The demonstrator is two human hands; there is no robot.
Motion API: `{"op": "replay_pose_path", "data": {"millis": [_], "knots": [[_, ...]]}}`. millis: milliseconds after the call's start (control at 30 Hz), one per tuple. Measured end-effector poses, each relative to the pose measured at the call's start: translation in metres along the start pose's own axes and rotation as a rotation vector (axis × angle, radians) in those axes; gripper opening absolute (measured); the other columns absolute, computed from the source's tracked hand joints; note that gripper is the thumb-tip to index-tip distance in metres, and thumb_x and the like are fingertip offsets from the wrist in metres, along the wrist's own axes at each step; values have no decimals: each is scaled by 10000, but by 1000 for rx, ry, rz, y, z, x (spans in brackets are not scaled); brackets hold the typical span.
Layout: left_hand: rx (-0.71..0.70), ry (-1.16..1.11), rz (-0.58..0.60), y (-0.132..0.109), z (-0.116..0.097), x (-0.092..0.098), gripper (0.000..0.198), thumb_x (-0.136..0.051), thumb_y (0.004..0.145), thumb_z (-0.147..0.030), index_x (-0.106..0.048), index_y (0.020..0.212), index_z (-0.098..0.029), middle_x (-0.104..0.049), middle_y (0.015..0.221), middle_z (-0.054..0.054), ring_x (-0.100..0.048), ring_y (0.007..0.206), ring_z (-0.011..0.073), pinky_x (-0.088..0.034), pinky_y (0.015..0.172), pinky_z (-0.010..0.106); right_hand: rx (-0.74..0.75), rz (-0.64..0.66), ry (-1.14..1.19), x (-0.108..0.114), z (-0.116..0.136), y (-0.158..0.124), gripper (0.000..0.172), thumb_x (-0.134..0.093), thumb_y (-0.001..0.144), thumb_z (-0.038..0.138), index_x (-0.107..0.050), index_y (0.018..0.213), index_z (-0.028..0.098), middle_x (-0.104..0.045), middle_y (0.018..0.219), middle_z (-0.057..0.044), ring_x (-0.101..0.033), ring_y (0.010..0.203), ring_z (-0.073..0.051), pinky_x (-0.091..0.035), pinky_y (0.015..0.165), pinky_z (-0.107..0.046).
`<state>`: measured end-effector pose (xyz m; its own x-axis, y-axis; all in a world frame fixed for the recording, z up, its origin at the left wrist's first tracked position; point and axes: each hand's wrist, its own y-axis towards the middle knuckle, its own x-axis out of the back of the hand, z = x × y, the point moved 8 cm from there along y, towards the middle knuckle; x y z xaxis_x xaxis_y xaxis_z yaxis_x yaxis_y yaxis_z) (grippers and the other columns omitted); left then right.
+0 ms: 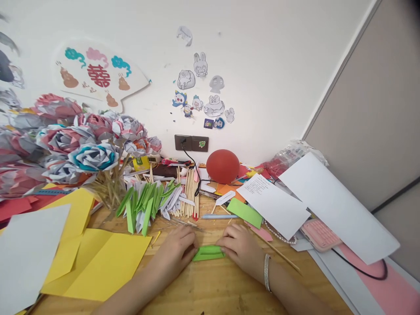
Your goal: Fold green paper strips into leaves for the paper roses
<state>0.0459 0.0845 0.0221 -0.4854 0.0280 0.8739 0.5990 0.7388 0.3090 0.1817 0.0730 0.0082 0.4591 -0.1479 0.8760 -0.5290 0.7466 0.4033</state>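
Observation:
Between my two hands a small folded strip of green paper (209, 252) lies at the near part of the wooden table (210, 291). My left hand (181, 245) pinches its left end, fingers curled. At the right end, the fingers of my right hand (236, 246) close on the paper; a silvery bracelet (267, 273) circles that wrist. Beyond my left hand is a heap of folded green paper pieces (147, 203), with folded white pieces (171, 203) beside it. A flat green sheet (245, 211) lies beyond my right hand.
Folded paper flowers (95, 157) stand at the left, above yellow paper sheets (108, 262). Wooden sticks (190, 194) and a red balloon (222, 166) are at the back by the wall. White sheets (337, 205), a pink calculator (320, 235) and a thin stick (278, 253) lie right.

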Motion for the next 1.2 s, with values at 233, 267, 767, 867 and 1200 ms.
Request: {"op": "replay_pose_path", "data": {"millis": [233,267,767,867,1200], "knots": [[-24,153,34,-2,0,-5,135,-520,822,-127,-537,700,-181,-583,774,16,-533,755,184,-424,660,276,117,-80,-168,1,7,-1,118,-583,853,167,-663,818,246,-553,688,13,-442,678,-146,-264,599,-284],[-34,176,38,-3,-1,-6,124,-530,819,-129,-542,706,-178,-583,782,20,-533,759,188,-431,665,282,120,-79,-187,0,8,-1,103,-590,853,178,-659,808,239,-549,683,13,-439,676,-147,-263,596,-284],[-194,161,49,-7,-8,-11,261,-420,908,-148,-614,1035,-267,-580,922,37,-524,866,196,-455,731,313,-160,99,-21,-6,2,2,235,-565,874,386,-618,770,182,-582,730,-3,-513,713,-146,-345,652,-268],[-210,156,29,-8,-7,-7,253,-434,900,-141,-608,1037,-263,-582,953,42,-523,881,197,-457,732,312,-216,107,15,-5,1,3,237,-599,852,376,-586,731,172,-577,723,5,-519,709,-139,-355,651,-255],[-294,281,43,-12,-11,-3,246,-456,881,-125,-606,1041,-237,-602,1057,53,-486,1024,233,-452,820,372,69,-20,-122,-5,12,-1,136,-523,912,241,-656,930,263,-588,764,-1,-500,731,-146,-324,633,-259]]}}
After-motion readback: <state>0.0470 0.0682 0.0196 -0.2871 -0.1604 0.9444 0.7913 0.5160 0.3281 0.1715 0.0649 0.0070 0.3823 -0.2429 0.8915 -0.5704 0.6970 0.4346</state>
